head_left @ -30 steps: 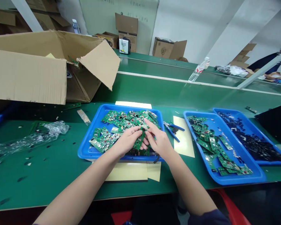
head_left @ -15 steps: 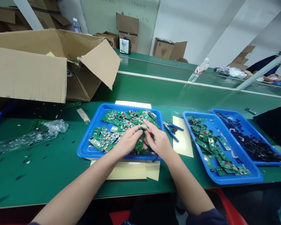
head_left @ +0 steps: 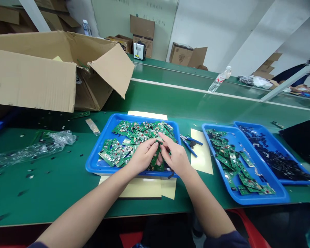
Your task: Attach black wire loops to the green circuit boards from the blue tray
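Note:
Over the front right of a blue tray (head_left: 92,162), both my hands meet around one small green circuit board (head_left: 155,157). My left hand (head_left: 144,154) pinches it between thumb and fingers. My right hand (head_left: 174,155) is closed on its other side, thumb and fingertips against it; the fingers cover much of the board. Beneath and behind them, many loose circuit boards (head_left: 116,153) lie heaped in the tray. Blue-handled pliers (head_left: 189,146) rest just right of the tray, partly on a yellow sheet (head_left: 204,162).
To the right stand a second blue tray (head_left: 258,199) of circuit boards and a third tray (head_left: 303,162) of small black parts. A big open carton (head_left: 33,79) occupies the back left, with crumpled plastic wrap (head_left: 54,143) before it. A water bottle (head_left: 219,80) leans near the ledge.
The view has shifted very slightly. My hands stay in nearly the same place, holding the same circuit board, with only small finger movement.

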`<state>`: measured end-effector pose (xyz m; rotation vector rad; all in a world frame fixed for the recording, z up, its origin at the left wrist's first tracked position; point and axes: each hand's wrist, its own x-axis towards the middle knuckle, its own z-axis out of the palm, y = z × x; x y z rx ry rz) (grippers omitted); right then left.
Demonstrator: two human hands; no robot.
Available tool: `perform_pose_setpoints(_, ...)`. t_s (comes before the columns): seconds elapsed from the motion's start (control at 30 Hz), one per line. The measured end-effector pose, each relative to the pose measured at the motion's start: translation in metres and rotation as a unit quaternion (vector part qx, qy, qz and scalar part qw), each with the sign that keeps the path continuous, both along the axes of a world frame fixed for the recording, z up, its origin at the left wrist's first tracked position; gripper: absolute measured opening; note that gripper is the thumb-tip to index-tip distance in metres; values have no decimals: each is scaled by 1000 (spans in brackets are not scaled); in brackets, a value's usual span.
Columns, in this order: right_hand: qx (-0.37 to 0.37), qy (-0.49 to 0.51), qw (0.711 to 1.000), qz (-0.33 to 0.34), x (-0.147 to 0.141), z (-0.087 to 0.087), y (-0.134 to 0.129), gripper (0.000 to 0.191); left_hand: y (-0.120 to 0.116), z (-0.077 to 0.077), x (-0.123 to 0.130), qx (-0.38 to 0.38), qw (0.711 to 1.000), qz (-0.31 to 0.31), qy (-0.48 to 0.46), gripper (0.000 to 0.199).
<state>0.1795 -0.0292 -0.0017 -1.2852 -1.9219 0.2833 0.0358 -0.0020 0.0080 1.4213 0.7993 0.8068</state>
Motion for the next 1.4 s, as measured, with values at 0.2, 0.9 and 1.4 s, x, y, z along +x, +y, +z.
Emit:
perform_pose_setpoints(0.2,-12,105,993,-59,2,1,0,51,-2,2,-1,-3,1000,-3,-22,28)
perform_pose_setpoints(0.9,65,172,980,-74,24,7,9,20,-4,11,-8,13,987,-145,64,36)
perform_pose_setpoints(1.4,-6,178,981,-72,8,5,6,22,14,7,-21,224,966,44,124,41)
